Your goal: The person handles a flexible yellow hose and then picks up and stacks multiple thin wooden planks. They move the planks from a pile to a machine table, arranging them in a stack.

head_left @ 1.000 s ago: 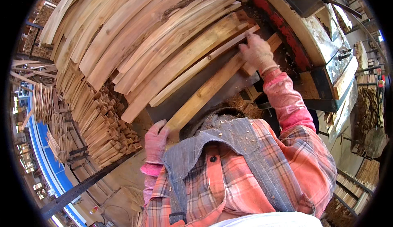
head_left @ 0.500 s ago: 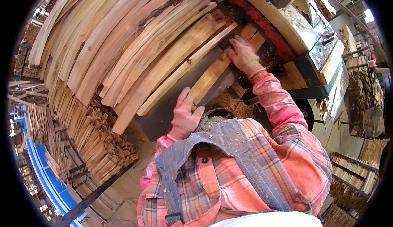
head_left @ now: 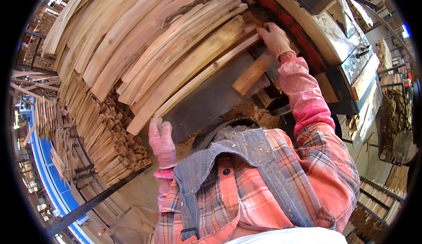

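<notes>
Both my hands wear thin, pale pink gloves. A long, narrow wooden strip (head_left: pixel 206 77) lies slantwise at the near side of the row of planks. At its near left end is my left hand (head_left: pixel 162 143), fingers stretched out and apart, their tips touching that end. My right hand (head_left: pixel 278 40) covers the strip's far right end, its fingers bent over it. Below my right wrist a shorter wooden piece (head_left: pixel 251 74) lies slanted, slightly blurred, touched by neither hand. Under these pieces is a dark flat metal table (head_left: pixel 198 99).
Long curved-looking planks (head_left: pixel 132 41) fill the upper left, with stacked wood strips (head_left: pixel 118 151) below them. A machine with a red edge (head_left: pixel 290 22) and pale casing (head_left: pixel 312 37) stands at the upper right. Sawdust (head_left: pixel 259 116) lies in front of me.
My left hand has moved left, off the shorter piece, to the strip's near end. My right hand has moved up to the strip's far end. The shorter piece has slid right, toward the machine.
</notes>
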Demonstrator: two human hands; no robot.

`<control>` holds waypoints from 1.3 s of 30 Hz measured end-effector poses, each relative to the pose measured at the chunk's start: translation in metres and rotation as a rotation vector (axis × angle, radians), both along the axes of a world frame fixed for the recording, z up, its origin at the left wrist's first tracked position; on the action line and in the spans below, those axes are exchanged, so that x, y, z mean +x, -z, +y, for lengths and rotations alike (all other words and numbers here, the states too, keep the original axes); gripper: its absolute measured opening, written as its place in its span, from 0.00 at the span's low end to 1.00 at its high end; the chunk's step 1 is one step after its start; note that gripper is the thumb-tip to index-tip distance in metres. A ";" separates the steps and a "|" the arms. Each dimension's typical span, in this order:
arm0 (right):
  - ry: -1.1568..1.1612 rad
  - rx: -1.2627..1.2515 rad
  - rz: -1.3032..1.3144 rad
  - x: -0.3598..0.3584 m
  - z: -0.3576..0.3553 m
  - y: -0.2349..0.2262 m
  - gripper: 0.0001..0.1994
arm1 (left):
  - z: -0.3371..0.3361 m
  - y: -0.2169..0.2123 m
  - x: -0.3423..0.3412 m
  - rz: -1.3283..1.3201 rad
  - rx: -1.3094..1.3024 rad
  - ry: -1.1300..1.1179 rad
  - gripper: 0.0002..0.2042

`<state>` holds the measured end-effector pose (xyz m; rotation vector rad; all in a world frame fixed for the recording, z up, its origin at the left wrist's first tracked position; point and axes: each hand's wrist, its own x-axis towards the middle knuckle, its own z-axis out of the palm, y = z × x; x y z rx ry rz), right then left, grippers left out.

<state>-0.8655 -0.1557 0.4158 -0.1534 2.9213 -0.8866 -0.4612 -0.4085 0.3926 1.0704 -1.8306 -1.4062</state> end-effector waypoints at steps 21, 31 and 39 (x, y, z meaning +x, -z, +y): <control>-0.312 0.337 0.233 0.075 0.002 0.042 0.24 | 0.022 0.013 -0.031 -0.096 0.309 0.403 0.14; -0.223 0.317 0.208 0.049 0.006 0.021 0.27 | 0.056 0.004 -0.090 -0.080 0.304 0.759 0.22; -0.187 0.063 0.347 0.002 -0.042 0.007 0.27 | -0.044 -0.040 0.022 -0.183 -0.464 -0.231 0.24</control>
